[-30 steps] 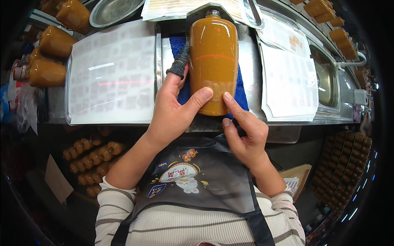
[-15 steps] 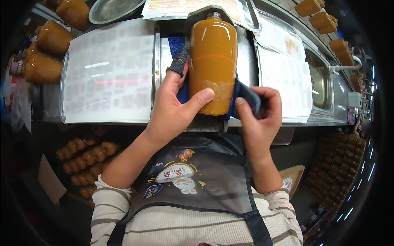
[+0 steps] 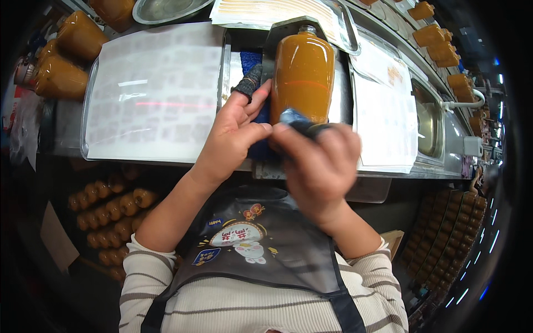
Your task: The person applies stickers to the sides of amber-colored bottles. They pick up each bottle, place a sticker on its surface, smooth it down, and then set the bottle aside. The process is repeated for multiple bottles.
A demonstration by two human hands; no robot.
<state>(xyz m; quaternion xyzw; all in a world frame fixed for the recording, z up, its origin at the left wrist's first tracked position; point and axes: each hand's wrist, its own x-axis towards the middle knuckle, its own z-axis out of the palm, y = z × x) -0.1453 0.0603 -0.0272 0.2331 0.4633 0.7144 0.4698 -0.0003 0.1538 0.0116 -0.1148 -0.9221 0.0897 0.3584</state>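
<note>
A large plastic bottle [image 3: 304, 72] full of orange liquid lies on a blue cloth [image 3: 250, 58] on the metal counter, neck pointing away from me. My left hand [image 3: 233, 133] holds the bottle's lower left side, its forefinger in a grey knitted cover [image 3: 249, 83] and its thumb at the bottle's base. My right hand [image 3: 319, 164], blurred by motion, is over the bottle's near end and pinches a dark blue fold of cloth [image 3: 294, 117] against it.
Laminated printed sheets lie to the left [image 3: 155, 94] and right [image 3: 388, 111] of the bottle. More orange bottles stand at the upper left [image 3: 66, 66] and upper right [image 3: 438, 39]. A metal bowl [image 3: 166, 8] sits at the back. Stacked bottles [image 3: 105, 205] fill the space below the counter.
My right hand took hold of the blue cloth at the bottle's base and has swept left and up over the bottle's near end. My left hand shifted slightly along the bottle's left side.
</note>
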